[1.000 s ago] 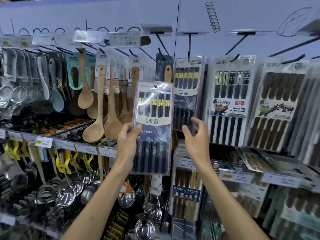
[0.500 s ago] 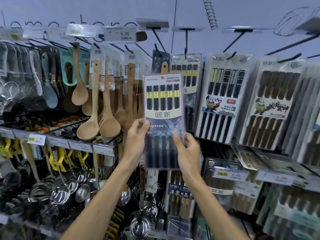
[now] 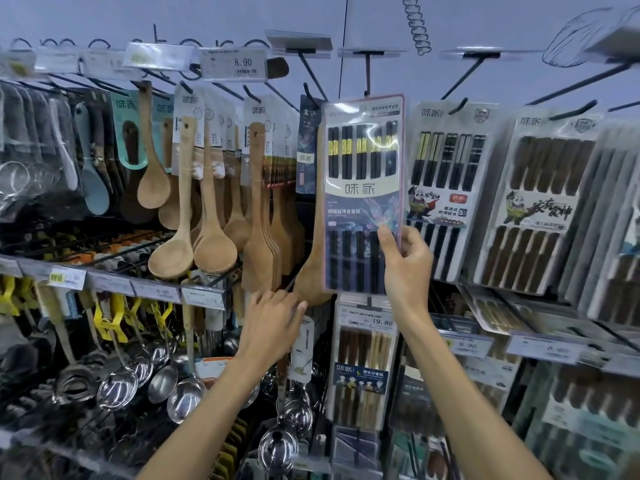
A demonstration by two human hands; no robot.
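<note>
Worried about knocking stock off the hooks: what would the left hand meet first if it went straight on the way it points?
Probably the wooden spoon hanging beside the chopstick pack; the left hand looks close to its bowl, though depth is unclear.

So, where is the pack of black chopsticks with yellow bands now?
Head view, just right of centre: the right hand holds the chopstick pack up between the wooden spoons and the cartoon-label pack.
</note>
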